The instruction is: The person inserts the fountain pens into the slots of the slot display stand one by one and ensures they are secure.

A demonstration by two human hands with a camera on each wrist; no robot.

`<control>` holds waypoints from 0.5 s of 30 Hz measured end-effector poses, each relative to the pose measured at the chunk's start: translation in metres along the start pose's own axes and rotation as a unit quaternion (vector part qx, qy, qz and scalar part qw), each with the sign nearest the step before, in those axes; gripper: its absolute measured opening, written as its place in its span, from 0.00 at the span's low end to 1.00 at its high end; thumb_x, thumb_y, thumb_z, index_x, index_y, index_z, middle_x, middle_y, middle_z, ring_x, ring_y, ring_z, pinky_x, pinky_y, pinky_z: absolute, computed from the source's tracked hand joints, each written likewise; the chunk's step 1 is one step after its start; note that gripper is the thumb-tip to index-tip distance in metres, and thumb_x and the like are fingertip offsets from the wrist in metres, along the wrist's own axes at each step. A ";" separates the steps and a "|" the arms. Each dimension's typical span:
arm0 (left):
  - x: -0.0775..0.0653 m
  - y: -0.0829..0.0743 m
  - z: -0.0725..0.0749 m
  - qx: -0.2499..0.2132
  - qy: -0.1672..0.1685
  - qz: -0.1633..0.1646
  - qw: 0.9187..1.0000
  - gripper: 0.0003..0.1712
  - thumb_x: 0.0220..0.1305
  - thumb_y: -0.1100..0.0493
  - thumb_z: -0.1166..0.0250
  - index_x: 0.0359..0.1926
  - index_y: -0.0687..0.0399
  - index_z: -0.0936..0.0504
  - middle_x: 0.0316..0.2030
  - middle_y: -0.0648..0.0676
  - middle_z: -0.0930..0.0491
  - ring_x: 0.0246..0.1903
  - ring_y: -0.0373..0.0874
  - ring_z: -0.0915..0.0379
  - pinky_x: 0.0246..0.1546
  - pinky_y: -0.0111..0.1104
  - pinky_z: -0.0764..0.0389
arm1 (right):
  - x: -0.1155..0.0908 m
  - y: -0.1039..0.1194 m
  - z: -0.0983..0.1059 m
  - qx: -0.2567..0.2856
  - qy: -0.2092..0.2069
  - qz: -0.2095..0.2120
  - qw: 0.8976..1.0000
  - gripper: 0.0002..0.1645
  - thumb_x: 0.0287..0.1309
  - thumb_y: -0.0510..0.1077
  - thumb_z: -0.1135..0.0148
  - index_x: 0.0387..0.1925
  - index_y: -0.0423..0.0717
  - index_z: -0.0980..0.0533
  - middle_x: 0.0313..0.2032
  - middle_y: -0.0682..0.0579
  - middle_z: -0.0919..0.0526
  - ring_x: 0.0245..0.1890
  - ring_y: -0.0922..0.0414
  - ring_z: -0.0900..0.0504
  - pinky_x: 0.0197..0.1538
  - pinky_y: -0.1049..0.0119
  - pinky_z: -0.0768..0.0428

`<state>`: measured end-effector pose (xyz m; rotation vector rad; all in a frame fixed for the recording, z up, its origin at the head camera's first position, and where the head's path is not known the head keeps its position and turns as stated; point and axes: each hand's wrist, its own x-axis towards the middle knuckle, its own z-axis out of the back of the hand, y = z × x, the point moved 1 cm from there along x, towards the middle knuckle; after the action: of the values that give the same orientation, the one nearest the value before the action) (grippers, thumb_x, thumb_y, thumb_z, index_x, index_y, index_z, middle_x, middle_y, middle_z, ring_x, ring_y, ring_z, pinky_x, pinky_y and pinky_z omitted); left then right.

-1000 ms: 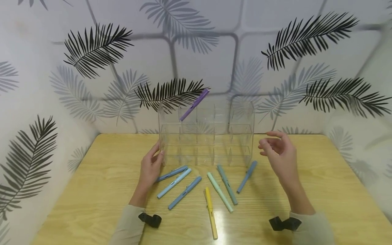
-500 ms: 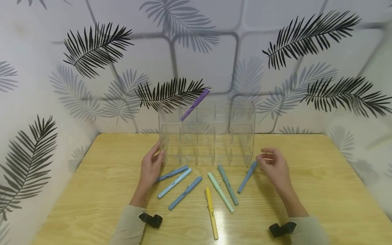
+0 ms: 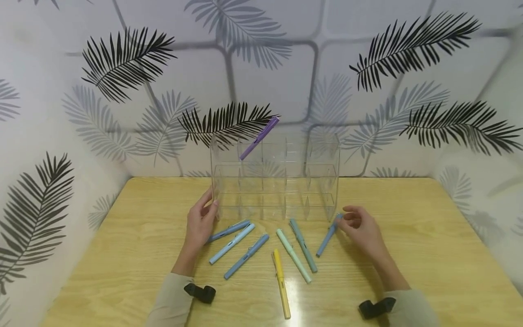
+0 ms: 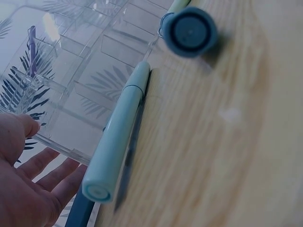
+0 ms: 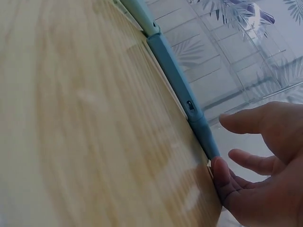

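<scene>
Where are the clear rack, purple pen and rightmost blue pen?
Clear rack (image 3: 274,178): head view, bare central part.
Purple pen (image 3: 259,138): head view, mid-length.
Rightmost blue pen (image 3: 328,236): head view, mid-length.

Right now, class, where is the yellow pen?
In the head view, the yellow pen lies on the table, low near centre, between a blue pen, left, and a pale green pen, right.

Indoor setting, home or office unclear: wood-grain table against leaf-patterned wall covering.
</scene>
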<state>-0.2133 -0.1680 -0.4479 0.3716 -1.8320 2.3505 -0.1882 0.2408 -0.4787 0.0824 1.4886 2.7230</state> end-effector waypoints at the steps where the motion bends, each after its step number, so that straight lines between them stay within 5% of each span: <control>1: 0.000 0.000 0.000 0.001 0.000 0.004 1.000 0.26 0.76 0.70 0.44 0.72 0.68 0.32 0.66 0.71 0.28 0.43 0.53 0.19 0.29 0.33 0.19 | 0.000 -0.001 -0.001 -0.010 0.004 0.001 1.000 0.33 0.69 0.47 0.33 0.66 0.33 0.31 0.54 0.34 0.21 0.51 0.42 0.19 0.43 0.69 0.20; 6: 0.000 0.000 0.001 -0.006 0.001 0.009 1.000 0.27 0.76 0.71 0.45 0.72 0.69 0.32 0.66 0.73 0.29 0.51 0.70 0.21 0.29 0.31 0.20 | 0.002 0.001 -0.007 -0.040 0.024 0.007 0.999 0.42 0.64 0.50 0.28 0.68 0.28 0.33 0.53 0.33 0.21 0.51 0.42 0.20 0.49 0.56 0.19; 15: -0.001 -0.001 -0.002 -0.015 0.004 0.004 1.000 0.27 0.76 0.70 0.45 0.72 0.69 0.33 0.67 0.72 0.30 0.53 0.71 0.23 0.29 0.30 0.20 | 0.004 0.005 -0.004 -0.067 0.042 0.009 0.997 0.39 0.63 0.48 0.28 0.66 0.27 0.31 0.53 0.32 0.21 0.51 0.39 0.21 0.53 0.46 0.20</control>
<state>-0.2126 -0.1658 -0.4477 0.3519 -1.8659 2.3243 -0.1922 0.2353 -0.4766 -0.0233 1.3251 2.8656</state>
